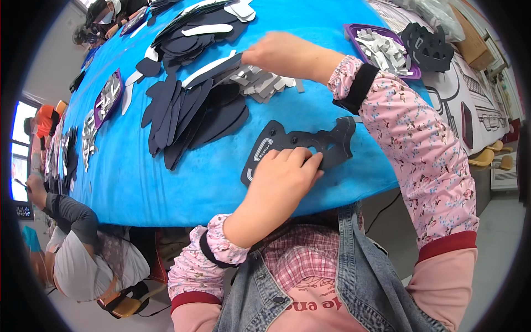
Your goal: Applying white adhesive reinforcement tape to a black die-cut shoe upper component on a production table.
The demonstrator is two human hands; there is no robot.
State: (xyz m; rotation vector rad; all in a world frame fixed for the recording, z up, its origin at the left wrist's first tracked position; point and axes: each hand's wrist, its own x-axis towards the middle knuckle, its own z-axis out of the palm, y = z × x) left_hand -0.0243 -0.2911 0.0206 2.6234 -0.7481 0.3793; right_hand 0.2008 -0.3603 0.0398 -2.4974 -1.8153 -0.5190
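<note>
My left hand (282,177) presses flat on a black cut-out template piece (301,145) that lies near the front edge of the blue table (166,182). Farther back, my right hand (276,52) reaches into a heap of small grey and white strips (265,83), its fingers curled on one of the pieces. Dark navy shoe-shaped pieces (193,116) lie fanned out just left of both hands, some with white strips on top.
A purple tray (412,66) of grey strips and a black lattice piece (428,47) stand at the back right. More dark pieces (193,33) and purple trays (108,97) lie along the table. Another person (77,243) sits at the left, others farther back.
</note>
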